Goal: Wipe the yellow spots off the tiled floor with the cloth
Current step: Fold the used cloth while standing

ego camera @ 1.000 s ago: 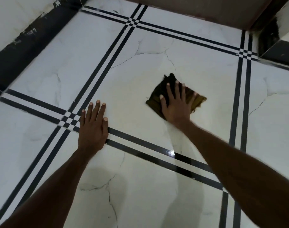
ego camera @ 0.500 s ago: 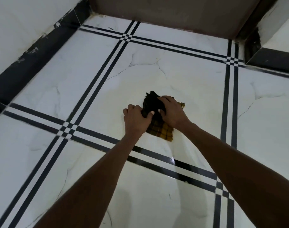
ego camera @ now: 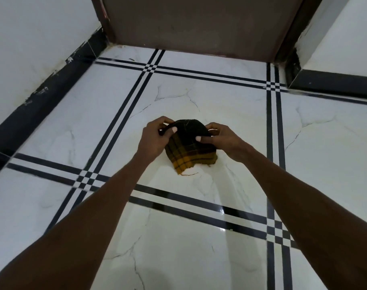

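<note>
A dark checked cloth (ego camera: 189,149) with a yellow lower edge hangs between both hands just above the white tiled floor (ego camera: 230,126). My left hand (ego camera: 155,139) pinches its upper left edge and my right hand (ego camera: 222,139) pinches its upper right edge. The cloth's yellow end touches or nearly touches the tile, with a loose thread trailing below it. A faint yellowish tint spreads over the tile around the cloth, and a small yellow fleck (ego camera: 186,90) lies near the tile's far edge.
Black double stripes (ego camera: 124,120) cross the floor in a grid. A brown door (ego camera: 199,26) closes the far side. A white wall with a black skirting (ego camera: 38,101) runs along the left, and a black-edged step or wall corner (ego camera: 333,80) stands at the far right.
My left hand left the floor and joined the right on the cloth. Both hands lifted the cloth off the tile and spread its top edge apart. The view tilted up toward the door.
</note>
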{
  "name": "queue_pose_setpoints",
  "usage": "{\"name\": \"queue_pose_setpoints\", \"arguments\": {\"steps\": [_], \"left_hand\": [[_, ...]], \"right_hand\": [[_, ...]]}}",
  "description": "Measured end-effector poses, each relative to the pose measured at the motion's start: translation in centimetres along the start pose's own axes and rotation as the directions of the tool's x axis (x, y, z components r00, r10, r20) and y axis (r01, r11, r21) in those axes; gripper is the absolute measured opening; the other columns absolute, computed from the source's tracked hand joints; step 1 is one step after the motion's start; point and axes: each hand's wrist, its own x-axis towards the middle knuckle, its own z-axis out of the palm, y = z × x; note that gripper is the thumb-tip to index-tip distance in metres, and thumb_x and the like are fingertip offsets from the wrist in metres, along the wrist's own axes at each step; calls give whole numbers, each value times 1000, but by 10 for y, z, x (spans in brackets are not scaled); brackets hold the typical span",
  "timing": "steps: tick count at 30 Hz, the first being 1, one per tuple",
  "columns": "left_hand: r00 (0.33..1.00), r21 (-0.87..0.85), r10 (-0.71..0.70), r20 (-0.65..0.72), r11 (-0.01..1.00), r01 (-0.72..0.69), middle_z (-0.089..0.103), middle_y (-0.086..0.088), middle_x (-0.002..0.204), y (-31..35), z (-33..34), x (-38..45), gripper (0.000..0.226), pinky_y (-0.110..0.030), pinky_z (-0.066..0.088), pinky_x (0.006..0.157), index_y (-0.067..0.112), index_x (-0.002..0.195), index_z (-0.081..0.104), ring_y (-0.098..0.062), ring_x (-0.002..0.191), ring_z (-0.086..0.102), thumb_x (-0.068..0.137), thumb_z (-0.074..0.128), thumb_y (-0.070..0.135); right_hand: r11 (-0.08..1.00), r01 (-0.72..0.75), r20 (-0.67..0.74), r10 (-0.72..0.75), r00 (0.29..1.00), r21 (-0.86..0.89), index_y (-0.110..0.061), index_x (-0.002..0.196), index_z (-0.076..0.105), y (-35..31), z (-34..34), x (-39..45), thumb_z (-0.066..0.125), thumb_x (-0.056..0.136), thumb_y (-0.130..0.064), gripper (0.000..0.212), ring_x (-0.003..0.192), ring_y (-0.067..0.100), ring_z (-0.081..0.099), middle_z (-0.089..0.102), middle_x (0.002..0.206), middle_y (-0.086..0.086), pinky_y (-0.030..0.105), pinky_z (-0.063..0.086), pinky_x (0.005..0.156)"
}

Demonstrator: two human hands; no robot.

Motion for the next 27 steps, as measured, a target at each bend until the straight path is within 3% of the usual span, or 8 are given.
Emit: {"name": "queue_pose_setpoints", "arguments": {"steps": [3,7,10,13,16,19,24,27], "left_hand": [[1000,-4,7,-17,1000,-8,74,-2,100,11,-13,7,22,-23,57,80,8,114,71,-15,93,71,99,69,24],[998,-26,-1,-58,1000,0,75,-5,104,29,-23,14,22,-35,59,92,7,113,73,-20,101,70,97,72,21],[986,-12,-5,-166,1000,3,71,-1,114,44,-21,9,28,-33,52,95,13,116,71,-16,107,61,92,78,25],[963,-76,-92,-252,994,76,70,0,112,65,-20,2,26,-37,53,93,17,109,69,-23,107,62,92,76,35],[950,-333,-307,-62,903,270,74,-6,107,97,-22,-9,31,-37,62,87,11,111,69,-27,99,74,98,70,38],[902,-533,-416,121,739,412,76,-10,115,133,-30,-24,35,-38,64,89,7,121,67,-28,103,76,102,64,36],[848,-619,-513,132,625,475,79,-9,109,206,-76,-46,39,-38,63,90,7,118,70,-25,101,77,95,73,39],[850,-615,-504,152,625,481,80,-13,109,248,-109,-57,37,-41,63,91,3,117,72,-30,101,78,94,75,32]], "right_hand": [[996,-19,15,17,1000,91,-18,129,65,-19,0,-14,84,86,-32,49,112,19,72,78,119,4,27,55,85],[972,23,-5,-23,1000,234,-18,137,65,-43,4,-30,76,92,-38,51,118,22,70,75,126,5,33,57,97],[967,93,-79,-76,994,238,-19,140,63,-61,11,-39,67,101,-25,40,114,22,71,74,125,5,35,60,97],[972,190,-163,-166,973,141,-22,138,65,-82,18,-53,65,102,-12,38,102,18,72,74,118,-2,24,62,85],[965,260,-212,-260,942,-29,-21,139,66,-104,25,-72,63,101,-6,41,96,14,68,71,122,-5,25,58,90],[936,276,-183,-317,931,-219,-17,138,65,-132,27,-100,68,98,-7,41,107,16,67,72,127,1,33,55,103],[901,259,-118,-316,941,-347,-18,135,61,-203,24,-166,73,94,-9,43,113,19,71,75,126,4,22,56,91],[879,288,-88,-345,934,-381,-15,132,65,-241,21,-202,72,94,-7,40,111,13,68,75,125,3,11,50,96]]}}
